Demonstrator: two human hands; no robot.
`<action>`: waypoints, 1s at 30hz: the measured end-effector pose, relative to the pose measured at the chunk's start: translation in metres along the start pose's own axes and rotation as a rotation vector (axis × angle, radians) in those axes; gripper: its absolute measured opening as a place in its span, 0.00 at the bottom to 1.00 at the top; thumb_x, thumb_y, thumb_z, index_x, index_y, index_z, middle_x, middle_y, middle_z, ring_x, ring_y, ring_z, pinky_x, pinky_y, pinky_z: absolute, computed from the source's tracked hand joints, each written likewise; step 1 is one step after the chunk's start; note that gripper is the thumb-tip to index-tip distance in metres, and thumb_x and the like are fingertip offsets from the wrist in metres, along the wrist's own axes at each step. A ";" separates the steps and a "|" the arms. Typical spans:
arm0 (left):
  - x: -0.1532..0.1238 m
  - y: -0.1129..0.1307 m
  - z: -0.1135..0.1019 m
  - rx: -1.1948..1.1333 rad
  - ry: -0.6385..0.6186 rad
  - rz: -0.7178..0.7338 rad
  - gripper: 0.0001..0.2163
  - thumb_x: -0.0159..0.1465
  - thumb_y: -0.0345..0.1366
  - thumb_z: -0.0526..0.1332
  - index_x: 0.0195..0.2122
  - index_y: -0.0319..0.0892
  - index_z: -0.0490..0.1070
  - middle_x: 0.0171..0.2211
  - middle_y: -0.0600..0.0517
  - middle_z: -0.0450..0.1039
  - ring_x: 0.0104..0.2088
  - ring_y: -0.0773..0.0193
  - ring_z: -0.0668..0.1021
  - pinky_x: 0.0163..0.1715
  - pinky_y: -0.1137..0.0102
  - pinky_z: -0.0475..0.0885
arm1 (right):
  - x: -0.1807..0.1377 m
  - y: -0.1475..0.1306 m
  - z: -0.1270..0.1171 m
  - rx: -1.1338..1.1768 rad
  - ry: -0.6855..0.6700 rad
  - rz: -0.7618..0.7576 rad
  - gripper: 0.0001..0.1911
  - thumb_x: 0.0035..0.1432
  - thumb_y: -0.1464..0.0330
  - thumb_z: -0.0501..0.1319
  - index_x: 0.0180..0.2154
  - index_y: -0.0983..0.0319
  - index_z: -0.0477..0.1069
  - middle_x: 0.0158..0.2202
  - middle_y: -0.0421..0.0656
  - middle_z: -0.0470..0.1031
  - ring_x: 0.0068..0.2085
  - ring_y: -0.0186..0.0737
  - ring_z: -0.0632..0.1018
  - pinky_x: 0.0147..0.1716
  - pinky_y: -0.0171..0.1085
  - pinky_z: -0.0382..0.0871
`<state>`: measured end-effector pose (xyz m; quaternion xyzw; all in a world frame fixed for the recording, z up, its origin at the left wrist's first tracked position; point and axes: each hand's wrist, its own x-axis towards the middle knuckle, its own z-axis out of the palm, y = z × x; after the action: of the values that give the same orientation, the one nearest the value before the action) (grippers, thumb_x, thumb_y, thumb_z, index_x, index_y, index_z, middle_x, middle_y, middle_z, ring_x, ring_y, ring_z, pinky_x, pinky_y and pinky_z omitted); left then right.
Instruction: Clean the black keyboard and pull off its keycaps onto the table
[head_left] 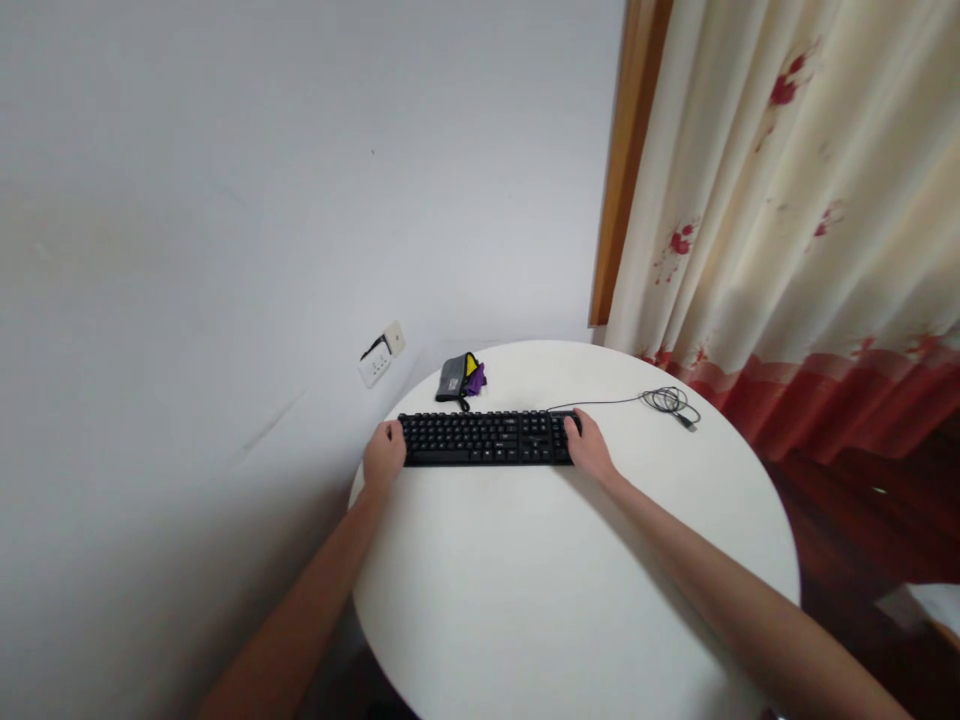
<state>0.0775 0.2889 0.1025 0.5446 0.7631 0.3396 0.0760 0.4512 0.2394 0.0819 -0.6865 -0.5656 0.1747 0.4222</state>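
The left hand point(384, 452) is at the keyboard's point(487, 438) left end, fingers curled in and closed against the short edge, with the knuckles up and the thumb side toward the keys. The right hand point(589, 447) does the same at the right end: it is partly closed, its fingers bent over the far right corner and touching the casing. Whether the fingertips reach under the board cannot be told. Both arms stretch out across the table point(562, 600).

The keyboard is black, long and flat, with rows of dark keys and faint pale legends too small to read. It lies level on the white round table, toward the far side, its length running left to right between the 2 hands. A thin black cable point(670, 401) leaves its back edge near the right hand and ends in a loose coil on the table, well to the right.

Just behind the keyboard's left half lies a grey pouch point(454, 378) with yellow and purple showing at its mouth. A socket point(382, 355) sits on the wall at left, and a cream curtain point(787, 200) with red marks hangs at right.
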 end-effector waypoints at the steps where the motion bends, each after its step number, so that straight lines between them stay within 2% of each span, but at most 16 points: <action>1: -0.006 0.003 0.004 0.003 -0.010 0.008 0.19 0.70 0.44 0.44 0.51 0.40 0.69 0.49 0.38 0.76 0.51 0.47 0.76 0.50 0.55 0.70 | 0.004 0.001 -0.003 -0.021 0.006 0.024 0.30 0.65 0.58 0.46 0.60 0.69 0.64 0.60 0.55 0.68 0.60 0.47 0.68 0.61 0.41 0.57; 3: -0.020 0.009 0.012 -0.001 -0.042 0.043 0.19 0.70 0.45 0.46 0.53 0.40 0.67 0.49 0.39 0.76 0.50 0.47 0.77 0.50 0.55 0.70 | 0.012 0.005 -0.013 -0.069 0.016 0.078 0.30 0.65 0.57 0.46 0.60 0.68 0.63 0.59 0.56 0.68 0.60 0.49 0.69 0.61 0.43 0.58; 5: -0.037 0.018 0.022 -0.016 -0.071 0.107 0.20 0.69 0.45 0.49 0.57 0.40 0.65 0.53 0.40 0.73 0.54 0.51 0.75 0.53 0.58 0.69 | 0.018 0.013 -0.028 -0.120 0.024 0.139 0.31 0.65 0.55 0.47 0.61 0.68 0.62 0.57 0.59 0.70 0.58 0.52 0.71 0.59 0.47 0.60; 8: -0.052 0.038 0.035 -0.033 -0.107 0.315 0.22 0.70 0.43 0.49 0.61 0.36 0.60 0.60 0.38 0.67 0.61 0.54 0.69 0.59 0.61 0.64 | 0.025 0.024 -0.051 -0.186 0.036 0.209 0.32 0.65 0.54 0.47 0.61 0.68 0.61 0.56 0.61 0.70 0.56 0.57 0.72 0.55 0.53 0.62; 11: -0.043 0.064 0.041 0.096 -0.228 0.291 0.26 0.70 0.45 0.47 0.63 0.32 0.56 0.61 0.33 0.65 0.60 0.52 0.70 0.56 0.63 0.65 | 0.029 0.030 -0.066 -0.225 0.054 0.251 0.32 0.66 0.54 0.45 0.62 0.67 0.60 0.57 0.61 0.70 0.56 0.58 0.72 0.54 0.53 0.63; 14: -0.019 0.085 0.042 0.161 -0.275 0.240 0.26 0.67 0.49 0.51 0.58 0.35 0.64 0.51 0.32 0.74 0.52 0.45 0.77 0.49 0.58 0.70 | 0.031 0.032 -0.070 -0.245 0.050 0.259 0.32 0.66 0.54 0.45 0.62 0.67 0.60 0.56 0.59 0.71 0.55 0.57 0.73 0.53 0.52 0.64; 16: -0.007 0.092 0.041 0.195 -0.264 0.203 0.23 0.67 0.50 0.52 0.54 0.38 0.69 0.47 0.33 0.77 0.48 0.42 0.79 0.46 0.56 0.70 | 0.030 0.033 -0.069 -0.256 0.045 0.246 0.31 0.66 0.54 0.45 0.62 0.67 0.60 0.55 0.59 0.71 0.55 0.56 0.73 0.53 0.51 0.64; 20: -0.005 0.090 0.042 0.213 -0.202 0.193 0.22 0.67 0.46 0.50 0.54 0.38 0.69 0.48 0.33 0.76 0.50 0.42 0.77 0.47 0.55 0.70 | 0.029 0.035 -0.068 -0.275 0.050 0.214 0.30 0.66 0.55 0.46 0.62 0.66 0.61 0.55 0.58 0.72 0.54 0.55 0.74 0.52 0.49 0.65; 22: -0.008 0.084 0.043 0.200 -0.182 0.210 0.20 0.67 0.43 0.50 0.54 0.40 0.70 0.50 0.36 0.76 0.50 0.43 0.77 0.48 0.56 0.69 | 0.029 0.036 -0.068 -0.286 0.055 0.211 0.29 0.66 0.55 0.46 0.61 0.65 0.62 0.54 0.57 0.73 0.53 0.54 0.75 0.51 0.48 0.66; 30: -0.005 0.068 0.054 -0.044 -0.088 0.197 0.15 0.66 0.40 0.52 0.50 0.44 0.72 0.46 0.45 0.79 0.48 0.52 0.79 0.49 0.62 0.70 | 0.030 0.044 -0.072 -0.276 0.117 0.200 0.26 0.65 0.56 0.47 0.55 0.62 0.70 0.47 0.53 0.78 0.47 0.53 0.77 0.47 0.47 0.67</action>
<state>0.1586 0.3201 0.1016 0.6293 0.6944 0.3378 0.0875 0.5393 0.2390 0.0970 -0.7999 -0.4875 0.0961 0.3366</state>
